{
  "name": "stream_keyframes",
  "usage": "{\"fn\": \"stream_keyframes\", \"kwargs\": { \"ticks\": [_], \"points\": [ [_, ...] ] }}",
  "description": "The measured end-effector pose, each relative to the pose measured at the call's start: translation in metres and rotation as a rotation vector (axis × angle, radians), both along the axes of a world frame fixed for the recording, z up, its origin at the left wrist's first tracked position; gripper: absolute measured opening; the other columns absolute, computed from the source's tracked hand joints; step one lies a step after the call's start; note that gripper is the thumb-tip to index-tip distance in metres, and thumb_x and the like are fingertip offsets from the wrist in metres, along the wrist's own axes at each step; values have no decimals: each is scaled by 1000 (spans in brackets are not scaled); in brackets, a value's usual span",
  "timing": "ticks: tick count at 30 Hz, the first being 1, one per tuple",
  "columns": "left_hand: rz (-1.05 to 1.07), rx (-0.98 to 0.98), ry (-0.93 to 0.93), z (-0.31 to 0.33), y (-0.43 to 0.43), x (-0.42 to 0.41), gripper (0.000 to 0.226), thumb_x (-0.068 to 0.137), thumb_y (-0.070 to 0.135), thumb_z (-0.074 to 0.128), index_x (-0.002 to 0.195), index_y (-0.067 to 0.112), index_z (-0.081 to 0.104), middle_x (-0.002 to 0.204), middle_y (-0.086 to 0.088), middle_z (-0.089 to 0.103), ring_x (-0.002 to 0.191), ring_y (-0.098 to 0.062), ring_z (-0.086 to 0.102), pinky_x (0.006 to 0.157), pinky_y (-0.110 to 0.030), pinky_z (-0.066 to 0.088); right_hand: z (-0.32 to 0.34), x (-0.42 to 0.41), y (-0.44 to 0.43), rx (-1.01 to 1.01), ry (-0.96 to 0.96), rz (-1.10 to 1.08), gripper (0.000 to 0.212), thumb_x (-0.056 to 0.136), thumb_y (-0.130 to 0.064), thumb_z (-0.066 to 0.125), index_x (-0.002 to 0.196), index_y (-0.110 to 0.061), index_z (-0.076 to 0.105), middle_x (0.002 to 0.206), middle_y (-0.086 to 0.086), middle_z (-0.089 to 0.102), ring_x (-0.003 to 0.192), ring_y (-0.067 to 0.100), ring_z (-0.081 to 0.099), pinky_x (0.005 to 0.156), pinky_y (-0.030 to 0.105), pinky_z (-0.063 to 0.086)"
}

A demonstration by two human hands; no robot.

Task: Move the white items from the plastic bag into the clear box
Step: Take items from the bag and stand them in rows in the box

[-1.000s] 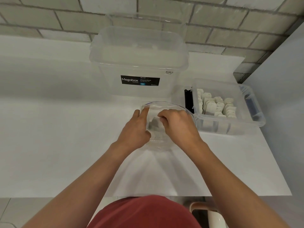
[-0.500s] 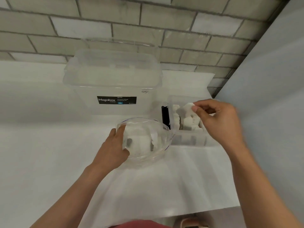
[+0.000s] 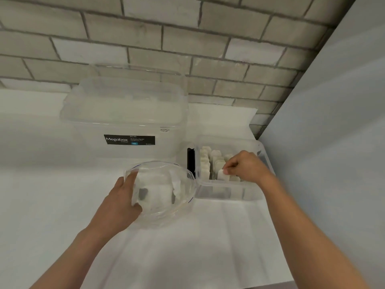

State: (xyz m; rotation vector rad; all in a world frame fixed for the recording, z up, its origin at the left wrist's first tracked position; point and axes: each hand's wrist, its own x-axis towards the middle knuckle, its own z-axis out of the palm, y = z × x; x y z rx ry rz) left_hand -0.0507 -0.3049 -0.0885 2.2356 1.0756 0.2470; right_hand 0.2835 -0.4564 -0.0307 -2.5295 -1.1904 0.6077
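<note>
A clear plastic bag point(image 3: 164, 190) stands open on the white table, with several white items point(image 3: 160, 195) inside it. My left hand point(image 3: 123, 201) grips the bag's left rim, thumb inside the opening. To the right sits a small clear box point(image 3: 225, 193) holding rows of white items point(image 3: 206, 161). My right hand point(image 3: 245, 167) is down inside this box and pinches one white item point(image 3: 221, 173) between thumb and fingers, near the box's front wall.
A large clear Megabox storage bin point(image 3: 129, 122) with a lid stands behind the bag, against a brick wall. A grey panel point(image 3: 333, 142) closes off the right side. The white table point(image 3: 62, 195) stretches left and toward me.
My right hand left the bag with a white item, carried it over the small box, and has now lowered it into the box. My left hand keeps hold of the bag rim.
</note>
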Motion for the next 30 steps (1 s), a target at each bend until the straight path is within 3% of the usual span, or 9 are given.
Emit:
{"fn": "stream_keyframes", "kwargs": {
  "ticks": [6, 14, 16, 18, 21, 25, 27, 30],
  "points": [
    [3, 18, 7, -1, -3, -1, 91, 73, 11, 67, 143, 44, 20, 102, 4, 47, 70, -17, 57, 70, -41, 53, -19, 7, 9, -15, -138, -45, 10, 84, -23, 78, 78, -32, 77, 83, -8, 74, 78, 15, 68, 71, 34, 59],
    [-1, 10, 3, -2, -2, 0, 90, 73, 14, 69, 143, 44, 21, 105, 4, 47, 73, -16, 57, 71, -39, 54, -19, 5, 12, -38, -183, -35, 2, 84, -29, 78, 82, -29, 77, 86, -4, 74, 75, 17, 65, 71, 37, 60],
    [-1, 14, 2, -3, -2, -1, 90, 73, 15, 69, 145, 42, 22, 106, 3, 47, 77, -19, 57, 72, -39, 53, -10, 1, 6, -6, -186, -60, 4, 83, -33, 79, 84, -29, 77, 86, -6, 74, 82, 17, 67, 75, 37, 59],
    [-1, 13, -7, -3, -2, -3, 90, 73, 15, 69, 145, 41, 23, 107, 3, 46, 82, -21, 57, 73, -39, 53, 3, -6, -2, 99, -181, -96, 3, 83, -34, 79, 82, -32, 76, 84, -11, 74, 84, 13, 68, 76, 36, 59],
    [-6, 4, -36, -2, -2, -5, 91, 72, 14, 68, 146, 41, 21, 110, 3, 46, 83, -21, 56, 73, -39, 54, 32, -40, -12, 336, -194, -140, 4, 84, -36, 78, 83, -33, 76, 79, -18, 70, 71, 2, 63, 72, 29, 54],
    [-9, -16, -59, -1, -6, -7, 93, 73, 10, 66, 148, 39, 19, 112, 3, 43, 88, -22, 53, 73, -35, 51, 54, -126, 2, 557, -56, 55, 1, 86, -28, 77, 86, -28, 78, 80, -16, 71, 70, 3, 65, 68, 15, 48],
    [-6, -20, -72, 0, -7, -9, 93, 73, 8, 65, 148, 38, 20, 111, 3, 43, 90, -22, 53, 73, -34, 51, 40, -163, 20, 465, 52, 212, 3, 88, -28, 75, 88, -29, 78, 82, -15, 73, 75, 3, 66, 71, 13, 49],
    [-19, -25, -82, 2, -9, -13, 93, 71, 3, 63, 146, 38, 22, 104, 2, 43, 85, -20, 52, 70, -35, 51, -4, -193, 53, 156, 72, 415, 14, 92, -21, 66, 93, -27, 78, 87, -10, 75, 81, 9, 67, 79, 31, 56]
  ]
}}
